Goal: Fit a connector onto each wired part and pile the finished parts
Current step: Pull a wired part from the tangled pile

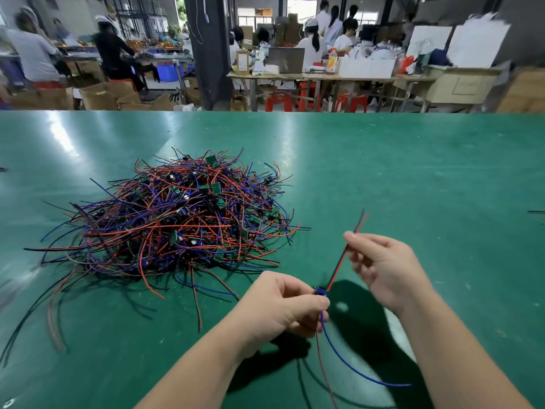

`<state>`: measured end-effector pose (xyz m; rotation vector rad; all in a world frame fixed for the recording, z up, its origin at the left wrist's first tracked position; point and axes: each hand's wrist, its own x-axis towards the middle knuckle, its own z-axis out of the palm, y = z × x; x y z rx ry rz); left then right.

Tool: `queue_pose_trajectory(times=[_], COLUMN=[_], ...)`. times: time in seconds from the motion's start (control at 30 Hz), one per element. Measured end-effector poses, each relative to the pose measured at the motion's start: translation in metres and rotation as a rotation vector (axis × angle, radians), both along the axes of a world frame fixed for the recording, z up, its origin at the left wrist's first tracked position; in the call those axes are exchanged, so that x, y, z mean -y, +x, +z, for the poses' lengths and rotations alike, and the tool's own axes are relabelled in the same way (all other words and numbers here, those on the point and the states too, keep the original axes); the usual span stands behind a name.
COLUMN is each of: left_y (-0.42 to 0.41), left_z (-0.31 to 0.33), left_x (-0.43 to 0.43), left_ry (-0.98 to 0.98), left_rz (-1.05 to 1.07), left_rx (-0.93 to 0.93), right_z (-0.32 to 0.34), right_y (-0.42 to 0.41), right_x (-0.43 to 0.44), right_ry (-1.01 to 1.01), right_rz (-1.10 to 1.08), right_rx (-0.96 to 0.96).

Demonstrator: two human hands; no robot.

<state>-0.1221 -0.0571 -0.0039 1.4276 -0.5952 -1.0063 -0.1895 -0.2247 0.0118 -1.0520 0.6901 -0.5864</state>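
My left hand (283,305) pinches a small blue wired part (321,292) above the green table (413,178). A red and black wire pair (339,265) runs up and to the right from the part. My right hand (380,264) pinches that pair between thumb and forefinger, and the wire tips stick out past the fingers. A blue wire (348,364) and a dull red wire hang down from the part toward me. A big tangled pile of wired parts (177,216) with red, blue and black leads and small green boards lies on the table to the left.
Beyond the table's far edge (265,112), several people work at benches with cardboard boxes (100,95) and red stools (280,101). A dark pillar (211,51) stands behind the table. Loose wire ends show at the right edge (535,212).
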Motion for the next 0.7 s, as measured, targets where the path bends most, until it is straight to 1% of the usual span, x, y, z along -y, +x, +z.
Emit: queue_pose_trajectory(times=[0.07, 0.13, 0.2, 0.27, 0.3, 0.33, 0.4, 0.47, 0.5, 0.57, 0.6, 0.67, 0.7], left_y=[-0.001, 0.0, 0.002, 0.004, 0.005, 0.006, 0.011, 0.014, 0.015, 0.015, 0.015, 0.016, 0.018], left_z=[0.0, -0.001, 0.0, 0.0, 0.0, -0.001, -0.005, -0.009, -0.01, -0.011, -0.013, -0.016, -0.018], left_x=[-0.002, -0.005, -0.007, -0.007, -0.006, -0.004, -0.001, 0.0, 0.0, 0.0, 0.0, -0.001, -0.001], left_ry=[0.017, 0.018, 0.022, 0.008, -0.004, -0.014, -0.039, -0.059, -0.057, -0.04, -0.026, -0.007, -0.007], left_rz=[-0.089, -0.12, -0.123, -0.064, 0.001, 0.078, 0.219, 0.292, 0.298, 0.25, 0.219, 0.18, 0.173], left_rx=[0.0, -0.001, 0.017, 0.02, 0.015, 0.008, -0.004, 0.012, 0.043, 0.15, 0.213, 0.345, 0.449], right_z=[0.001, -0.002, -0.007, -0.009, -0.009, -0.007, -0.007, -0.01, -0.013, -0.019, -0.021, -0.021, -0.02], right_y=[-0.005, -0.008, -0.01, -0.01, -0.01, -0.01, -0.009, -0.005, -0.003, 0.002, 0.004, 0.004, 0.002], right_x=[0.017, 0.027, 0.033, 0.036, 0.036, 0.033, 0.018, -0.004, -0.014, -0.029, -0.032, -0.031, -0.03], right_ry=[0.097, 0.154, 0.191, 0.155, 0.111, 0.056, -0.107, -0.359, -0.499, -0.72, -0.781, -0.799, -0.783], right_rz=[-0.097, -0.165, -0.244, -0.324, -0.325, -0.281, -0.044, 0.237, 0.328, 0.368, 0.348, 0.305, 0.295], right_rx=[0.065, 0.115, 0.17, 0.187, 0.175, 0.158, 0.119, 0.009, -0.055, -0.147, -0.164, -0.157, -0.141])
